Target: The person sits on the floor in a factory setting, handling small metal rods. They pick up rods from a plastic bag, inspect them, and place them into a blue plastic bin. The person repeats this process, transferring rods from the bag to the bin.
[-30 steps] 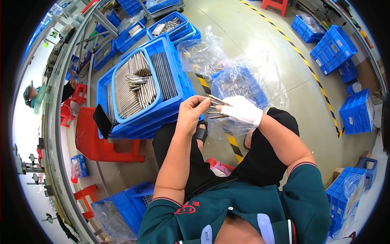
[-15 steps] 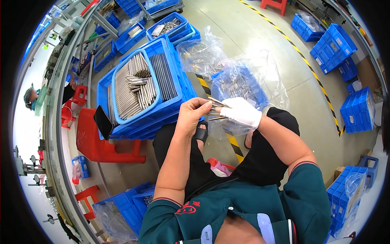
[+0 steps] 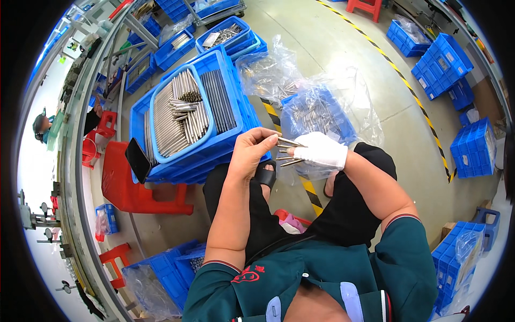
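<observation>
My bare left hand point(image 3: 252, 152) is closed, its thumb and forefinger pinching the end of a thin metal rod point(image 3: 289, 142). The rod's other end reaches to my right hand point(image 3: 326, 151), which wears a white glove. That hand is closed round several similar silvery rods point(image 3: 291, 162), their ends sticking out toward the left. Both hands are above my knees. To their left, an oval light-blue tray point(image 3: 207, 102) is filled with stacked rods. Beyond my right hand is a blue crate point(image 3: 348, 129) lined with clear plastic, with loose rods in it.
The tray rests on stacked blue crates point(image 3: 241, 124), with darker rods point(image 3: 217, 99) standing alongside. A black phone-like slab point(image 3: 138, 161) leans at their near left corner. A red stool point(image 3: 118, 180) is at left. Clear plastic bags point(image 3: 271, 67) lie on the floor.
My right hand has tilted slightly, and the rods in it are more fanned out. My left hand stays at the rod ends, almost where it was.
</observation>
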